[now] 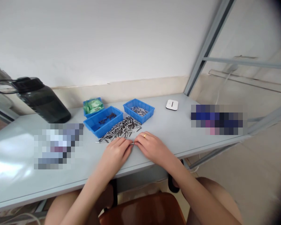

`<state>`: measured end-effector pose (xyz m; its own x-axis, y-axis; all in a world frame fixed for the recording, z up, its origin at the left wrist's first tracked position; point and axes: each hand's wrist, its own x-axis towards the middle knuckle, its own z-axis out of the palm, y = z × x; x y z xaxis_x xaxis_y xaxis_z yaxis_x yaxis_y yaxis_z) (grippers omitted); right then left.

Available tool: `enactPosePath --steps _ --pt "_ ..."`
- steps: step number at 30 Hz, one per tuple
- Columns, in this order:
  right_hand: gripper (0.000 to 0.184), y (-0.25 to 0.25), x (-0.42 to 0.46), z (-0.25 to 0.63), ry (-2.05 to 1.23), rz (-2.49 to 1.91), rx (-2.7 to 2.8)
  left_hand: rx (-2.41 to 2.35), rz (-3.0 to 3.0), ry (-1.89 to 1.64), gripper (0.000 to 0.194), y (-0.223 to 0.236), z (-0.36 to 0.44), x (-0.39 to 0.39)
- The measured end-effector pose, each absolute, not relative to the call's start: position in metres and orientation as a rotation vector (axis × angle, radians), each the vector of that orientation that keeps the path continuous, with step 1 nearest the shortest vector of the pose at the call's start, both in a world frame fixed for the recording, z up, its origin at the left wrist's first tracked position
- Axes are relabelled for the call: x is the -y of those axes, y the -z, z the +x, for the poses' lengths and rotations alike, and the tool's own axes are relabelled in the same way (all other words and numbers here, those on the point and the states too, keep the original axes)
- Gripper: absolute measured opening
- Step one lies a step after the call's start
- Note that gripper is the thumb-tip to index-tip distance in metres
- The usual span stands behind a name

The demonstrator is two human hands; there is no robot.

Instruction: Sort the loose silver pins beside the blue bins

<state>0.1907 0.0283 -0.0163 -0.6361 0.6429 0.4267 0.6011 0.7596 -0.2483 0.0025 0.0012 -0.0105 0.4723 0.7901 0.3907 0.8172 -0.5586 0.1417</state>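
Observation:
Near the front of the desk my left hand and my right hand meet, fingertips pinched on a thin metal pin that spans the small gap between them. Much of the pin is hidden by my fingers. Just beyond my hands lies a loose pile of silvery and dark metal pins. Behind it stands a blue bin with silvery pins inside. To its left, a second blue bin holds dark pins.
A smaller blue bin with green-wrapped contents sits at the back. A dark water bottle stands on the left. Blurred items lie on both sides of the grey desk. A small white device rests at the back right.

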Motion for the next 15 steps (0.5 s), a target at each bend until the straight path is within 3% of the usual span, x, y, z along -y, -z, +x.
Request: enactPosePath --steps 15 --pt "0.023 0.0166 -0.0275 0.1916 -0.022 -0.952 2.453 1.509 -2.589 0.795 0.017 0.0084 0.0017 0.0036"
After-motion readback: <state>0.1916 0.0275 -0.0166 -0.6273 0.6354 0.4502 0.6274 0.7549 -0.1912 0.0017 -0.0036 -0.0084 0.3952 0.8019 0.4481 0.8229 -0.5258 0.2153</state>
